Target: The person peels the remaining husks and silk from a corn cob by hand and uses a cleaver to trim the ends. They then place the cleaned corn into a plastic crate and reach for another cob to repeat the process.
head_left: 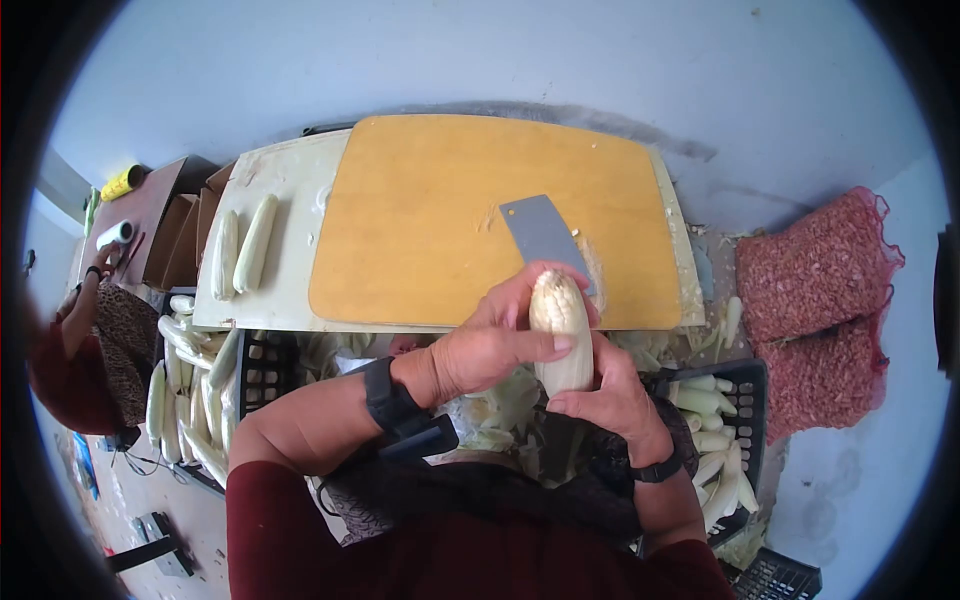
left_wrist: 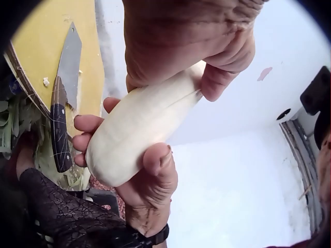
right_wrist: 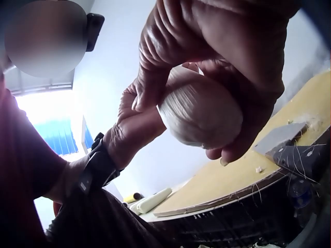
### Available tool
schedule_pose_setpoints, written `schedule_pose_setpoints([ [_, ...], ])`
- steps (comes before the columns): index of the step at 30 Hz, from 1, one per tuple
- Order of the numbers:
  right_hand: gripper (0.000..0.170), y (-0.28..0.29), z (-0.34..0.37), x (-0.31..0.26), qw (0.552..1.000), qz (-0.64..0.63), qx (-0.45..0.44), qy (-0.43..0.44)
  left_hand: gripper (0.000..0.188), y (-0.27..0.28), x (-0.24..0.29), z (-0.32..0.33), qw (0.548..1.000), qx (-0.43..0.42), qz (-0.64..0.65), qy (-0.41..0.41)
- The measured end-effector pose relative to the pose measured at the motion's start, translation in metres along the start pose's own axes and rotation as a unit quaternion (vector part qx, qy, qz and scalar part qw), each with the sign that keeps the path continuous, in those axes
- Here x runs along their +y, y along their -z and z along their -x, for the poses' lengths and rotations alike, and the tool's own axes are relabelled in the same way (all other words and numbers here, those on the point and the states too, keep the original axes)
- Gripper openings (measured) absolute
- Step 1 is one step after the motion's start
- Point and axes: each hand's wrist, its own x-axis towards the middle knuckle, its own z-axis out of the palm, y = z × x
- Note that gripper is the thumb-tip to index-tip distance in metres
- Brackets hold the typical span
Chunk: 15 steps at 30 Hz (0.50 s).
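Both hands hold one pale corn cob in husk (head_left: 562,335) above the near edge of the yellow board (head_left: 430,220). The left hand (head_left: 490,340) grips its upper part, thumb across the front; kernels show at that end. The right hand (head_left: 620,390) curls round the lower part. In the left wrist view the cob (left_wrist: 139,129) lies between the left hand (left_wrist: 186,46) and the right hand (left_wrist: 150,181). The right wrist view shows its rounded end (right_wrist: 201,113) in the right hand (right_wrist: 222,51). A cleaver (head_left: 543,235) lies on the board, its dark handle (left_wrist: 60,134) over the edge.
Two husked cobs (head_left: 256,245) lie on the pale board at left. Crates of cobs stand at left (head_left: 262,370) and right (head_left: 755,400). Red mesh sacks (head_left: 820,270) lean at far right. Another person (head_left: 75,350) is at far left. Loose husks (head_left: 500,410) lie below the board.
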Motion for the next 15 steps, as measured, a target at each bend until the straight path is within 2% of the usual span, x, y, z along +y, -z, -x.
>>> schedule_pose_setpoints([
  [4, 0.065, -0.005, 0.004, -0.009, 0.999, -0.029, -0.005, 0.034, 0.057, -0.006, -0.003, -0.002, 0.998, -0.025, -0.056, 0.013],
  [6, 0.057, -0.003, 0.008, -0.008, 0.997, 0.058, 0.02, 0.052, 0.059, -0.01, -0.004, -0.003, 0.998, 0.003, -0.068, 0.007],
  [7, 0.057, -0.004, 0.01, -0.006, 0.997, 0.054, 0.017, 0.053, 0.061, -0.013, -0.004, -0.002, 0.996, 0.033, -0.078, -0.002],
  [9, 0.053, -0.006, 0.012, -0.003, 0.977, 0.158, 0.125, 0.073, 0.063, -0.019, -0.003, 0.0, 0.993, 0.06, -0.097, 0.002],
  [11, 0.052, -0.008, 0.012, 0.0, 0.973, 0.152, 0.148, 0.097, 0.065, -0.023, -0.006, 0.001, 0.989, 0.087, -0.115, 0.007],
  [13, 0.052, -0.009, 0.013, -0.002, 0.967, 0.149, 0.17, 0.118, 0.066, -0.026, -0.012, 0.0, 0.986, 0.103, -0.126, -0.022],
  [15, 0.054, -0.011, 0.014, -0.01, 0.941, 0.259, 0.183, 0.116, 0.064, -0.031, -0.011, -0.002, 0.983, 0.117, -0.138, -0.044],
])
